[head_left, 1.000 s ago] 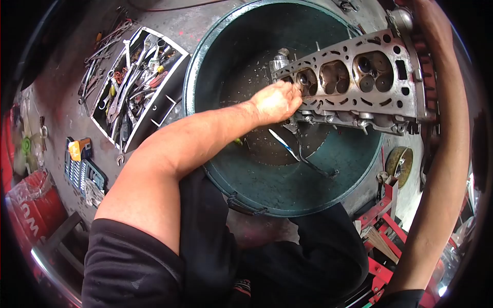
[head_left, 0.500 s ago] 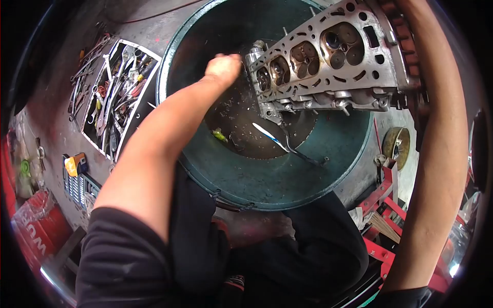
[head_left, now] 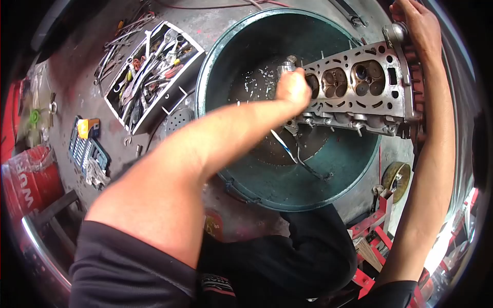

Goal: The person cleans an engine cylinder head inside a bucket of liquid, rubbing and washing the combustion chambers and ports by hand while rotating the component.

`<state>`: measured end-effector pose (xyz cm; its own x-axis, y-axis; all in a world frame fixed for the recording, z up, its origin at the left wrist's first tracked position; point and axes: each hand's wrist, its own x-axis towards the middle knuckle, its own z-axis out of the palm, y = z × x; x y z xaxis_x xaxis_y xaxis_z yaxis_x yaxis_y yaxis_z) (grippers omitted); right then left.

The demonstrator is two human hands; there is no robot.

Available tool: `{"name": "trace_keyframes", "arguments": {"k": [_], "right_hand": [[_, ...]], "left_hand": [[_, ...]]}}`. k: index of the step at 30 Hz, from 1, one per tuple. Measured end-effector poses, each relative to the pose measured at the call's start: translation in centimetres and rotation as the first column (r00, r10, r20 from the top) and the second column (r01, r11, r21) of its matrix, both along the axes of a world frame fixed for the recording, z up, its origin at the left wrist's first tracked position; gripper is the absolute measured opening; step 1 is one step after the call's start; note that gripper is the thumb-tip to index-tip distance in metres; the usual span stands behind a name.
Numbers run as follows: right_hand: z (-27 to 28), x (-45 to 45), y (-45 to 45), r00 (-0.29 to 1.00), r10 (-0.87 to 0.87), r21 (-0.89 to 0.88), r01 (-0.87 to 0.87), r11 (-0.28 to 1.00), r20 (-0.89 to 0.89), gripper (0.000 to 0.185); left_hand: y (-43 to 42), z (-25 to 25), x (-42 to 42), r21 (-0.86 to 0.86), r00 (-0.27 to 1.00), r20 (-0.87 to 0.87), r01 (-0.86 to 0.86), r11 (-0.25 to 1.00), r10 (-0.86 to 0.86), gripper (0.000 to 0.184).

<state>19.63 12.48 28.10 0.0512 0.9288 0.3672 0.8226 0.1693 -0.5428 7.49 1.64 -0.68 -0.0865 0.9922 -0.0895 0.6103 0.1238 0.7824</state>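
Observation:
A grey metal cylinder head [head_left: 349, 87], with valves in its round chambers, leans over a green round tub [head_left: 287, 197]. Its lower end reaches down into the tub. At that end is my left hand [head_left: 295, 88], closed and slightly blurred; the back of the hand hides whatever its fingers hold. My right hand [head_left: 423, 28] is up at the raised end of the cylinder head, fingers curled at its edge, partly hidden. Murky liquid [head_left: 251, 84] with glints and splashes covers the tub's bottom. A white and blue toothbrush [head_left: 284, 145] lies beside a dark handled tool [head_left: 310, 169] in the tub.
A white-edged tray of wrenches and pliers [head_left: 154, 77] stands left of the tub, more loose tools [head_left: 120, 46] beyond it. Further left are a blue socket case [head_left: 84, 149] and a red drum [head_left: 31, 179]. A red metal stand [head_left: 377, 220] is at lower right.
My left hand has moved from over the liquid onto the lower end of the cylinder head. The view has shifted, bringing my right hand into sight.

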Motion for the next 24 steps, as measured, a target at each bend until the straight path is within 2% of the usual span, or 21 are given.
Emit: {"name": "trace_keyframes", "arguments": {"k": [1, 2, 3, 4, 5, 6, 7, 8, 9, 10, 11, 13, 14, 15, 17, 18, 19, 20, 21, 23, 24], "right_hand": [[0.0, -0.6, -0.7, 1.000, 0.015, -0.001, -0.015, 1.000, 0.004, 0.027], [-0.3, -1.4, -1.7, 0.998, 0.053, 0.086, -0.055, 0.995, 0.025, 0.027], [-0.3, 0.5, 0.1, 0.999, 0.016, -0.030, -0.014, 0.999, 0.040, 0.034], [-0.4, 2.3, 2.0, 0.998, -0.017, -0.146, 0.027, 0.989, 0.067, 0.044], [-0.2, 4.1, 2.7, 0.996, -0.007, -0.149, 0.020, 0.989, 0.088, 0.044], [-0.1, 4.8, 3.1, 0.987, -0.019, -0.155, 0.043, 0.987, 0.157, 0.044], [-0.2, 4.4, 3.5, 0.986, -0.028, -0.147, 0.052, 0.988, 0.163, 0.044], [-0.4, 4.1, 3.8, 0.985, -0.037, -0.139, 0.061, 0.988, 0.170, 0.044], [-0.5, 4.1, 3.4, 0.992, -0.075, -0.115, 0.087, 0.990, 0.104, 0.046], [-0.4, 4.4, 3.5, 0.993, -0.083, -0.124, 0.093, 0.988, 0.083, 0.045], [-0.3, 4.0, 3.5, 0.994, -0.093, -0.131, 0.101, 0.986, 0.061, 0.045], [-0.2, 3.8, 3.1, 0.994, -0.081, -0.107, 0.089, 0.990, 0.073, 0.041], [-0.2, 4.1, 3.2, 0.997, -0.060, -0.115, 0.064, 0.991, 0.039, 0.040], [-0.2, 4.3, 3.5, 0.999, -0.037, -0.124, 0.037, 0.992, 0.000, 0.038], [-0.2, 4.7, 3.7, 1.000, 0.024, -0.107, -0.023, 0.994, 0.010, 0.035], [0.0, 5.0, 3.6, 0.994, 0.058, -0.106, -0.048, 0.993, 0.093, 0.035], [0.2, 5.2, 3.4, 0.978, 0.091, -0.121, -0.069, 0.990, 0.186, 0.036], [0.0, 4.1, 2.9, 0.999, -0.013, -0.126, 0.018, 0.992, 0.042, 0.034], [-0.1, 4.1, 3.4, 0.999, -0.002, -0.120, 0.007, 0.993, 0.042, 0.034], [-0.3, 4.8, 3.4, 1.000, 0.003, -0.107, -0.001, 0.994, 0.024, 0.032], [-0.4, 4.8, 3.3, 0.998, -0.037, -0.117, 0.031, 0.993, -0.044, 0.031]], "left_hand": [[-1.2, 2.1, 1.8, -0.096, 0.982, 0.137, -0.119, 0.988, 0.131, 0.030], [-3.0, 2.3, 4.4, 0.001, 0.945, 0.235, -0.234, 0.972, 0.227, 0.032], [-4.7, 2.2, 6.3, 0.084, 0.890, 0.338, -0.353, 0.932, 0.307, 0.034], [-6.3, 2.8, 5.8, 0.053, 0.858, 0.432, -0.331, 0.942, 0.277, 0.038], [-7.0, 3.1, 4.7, 0.029, 0.811, 0.529, -0.311, 0.950, 0.249, 0.042], [-8.1, 0.2, 4.1, 0.257, 0.962, 0.247, -0.182, 0.949, 0.118, 0.046], [-8.5, -2.1, 3.8, 0.259, 0.975, 0.188, -0.164, 0.952, 0.117, 0.044], [-8.2, -1.3, 3.3, 0.189, 0.963, 0.248, -0.157, 0.969, 0.108, 0.043], [-7.8, -0.2, 3.1, 0.123, 0.949, 0.303, -0.132, 0.983, 0.090, 0.041], [-7.7, 0.2, 3.6, 0.074, 0.833, 0.542, -0.173, 0.982, 0.106, 0.037], [-8.1, 1.9, 3.6, 0.158, 0.863, 0.493, -0.217, 0.963, 0.114, 0.038], [-7.8, -1.4, 2.6, 0.330, 0.987, 0.146, -0.110, 0.937, 0.064, 0.038], [-7.1, -1.1, 1.6, 0.154, 0.974, 0.215, -0.106, 0.982, 0.071, 0.038], [-6.5, 0.3, 1.2, 0.157, 0.973, 0.217, -0.115, 0.981, 0.080, 0.038], [-6.4, 3.1, 2.0, 0.023, 0.957, 0.283, 0.055, 0.998, -0.059, 0.033], [-7.2, 2.0, 2.7, 0.143, 0.917, 0.393, -0.135, 0.980, 0.069, 0.029], [-7.8, 0.3, 1.8, 0.171, 0.948, 0.317, -0.088, 0.981, 0.030, 0.031], [-7.8, 0.2, 1.7, 0.166, 0.971, 0.230, -0.098, 0.981, 0.058, 0.032], [-6.9, 0.2, 1.4, 0.179, 0.987, 0.128, -0.117, 0.977, 0.095, 0.033], [-5.9, 2.9, 1.1, -0.100, 0.932, 0.359, 0.095, 0.990, -0.053, 0.032], [-6.3, 2.2, 2.2, 0.038, 0.938, 0.344, 0.029, 0.999, -0.040, 0.033]]}}
